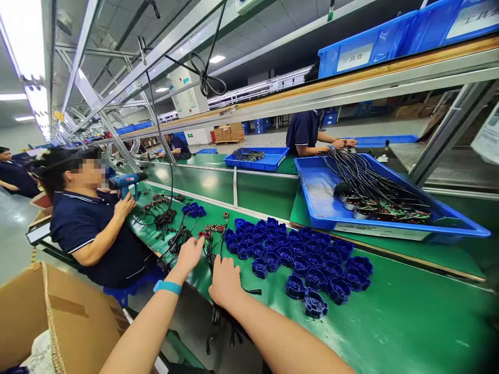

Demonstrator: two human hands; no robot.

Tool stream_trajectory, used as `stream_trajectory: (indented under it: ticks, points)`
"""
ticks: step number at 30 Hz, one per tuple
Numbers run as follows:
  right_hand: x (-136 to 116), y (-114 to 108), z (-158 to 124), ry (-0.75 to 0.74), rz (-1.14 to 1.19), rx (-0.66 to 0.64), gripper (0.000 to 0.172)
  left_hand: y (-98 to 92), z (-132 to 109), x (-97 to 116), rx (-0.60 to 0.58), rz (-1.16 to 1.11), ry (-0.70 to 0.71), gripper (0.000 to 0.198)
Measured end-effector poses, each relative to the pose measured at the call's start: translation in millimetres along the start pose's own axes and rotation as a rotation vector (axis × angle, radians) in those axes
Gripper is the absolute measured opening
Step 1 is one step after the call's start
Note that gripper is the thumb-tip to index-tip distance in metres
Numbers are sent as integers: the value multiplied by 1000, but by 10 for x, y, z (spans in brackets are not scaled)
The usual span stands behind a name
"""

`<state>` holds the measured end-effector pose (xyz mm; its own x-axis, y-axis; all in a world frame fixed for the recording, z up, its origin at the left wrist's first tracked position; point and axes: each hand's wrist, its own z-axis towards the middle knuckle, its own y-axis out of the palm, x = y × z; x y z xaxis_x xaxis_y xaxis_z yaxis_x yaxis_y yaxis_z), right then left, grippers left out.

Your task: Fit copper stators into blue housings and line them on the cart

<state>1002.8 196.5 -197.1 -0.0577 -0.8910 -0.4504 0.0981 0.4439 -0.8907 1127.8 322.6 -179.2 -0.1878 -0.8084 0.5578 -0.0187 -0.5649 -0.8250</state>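
Observation:
My right hand point(226, 280) is closed round a bundle of black cables point(210, 258) at the near edge of the green bench; their loose ends hang below it. To its left, my left hand point(190, 255) has its fingers stretched out beside the cables, touching or close to the small round red-and-copper parts point(212, 228) at the cable ends. Its fingertips are partly hidden. Many dark blue round plastic housings point(288, 252) lie spread over the bench right of my hands. Another pile of black cables point(180, 239) lies beyond my left hand.
A co-worker point(99, 223) on the left holds a blue power tool point(127, 180). Across the bench stands a blue tray point(319, 208) with cabled round parts; another person's hands point(345, 143) are over it. A cardboard box point(78, 317) is at lower left; a metal shelf rail point(273, 104) runs overhead.

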Motion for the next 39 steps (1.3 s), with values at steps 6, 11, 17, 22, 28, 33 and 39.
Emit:
stream_trajectory:
  ticks: [6,11,17,22,28,33,39]
  points:
    - [288,-200,-253,-160,-110,-138,80,249,311,-143,158,192,343,65]
    - [623,-472,-466,-373,-205,-270,60,453,355,-5,9,328,600,72]
    - [988,-787,-570,-398,-127,-465,66,505,266,197,-178,293,651,84]
    - [1186,-997,-706,-350,-17,-602,75,584,-38,123,-102,284,564,80]
    - [1538,-1162,-1081,-325,62,-672,75,800,-703,75,80,307,504,63]
    - [1907,-1357,-1486,-292,100,-705,81,1077,-1243,279,164,279,429,60]
    - [2356,-1703,-2095,-198,157,-716,82,1394,-1860,727,152,236,446,61]
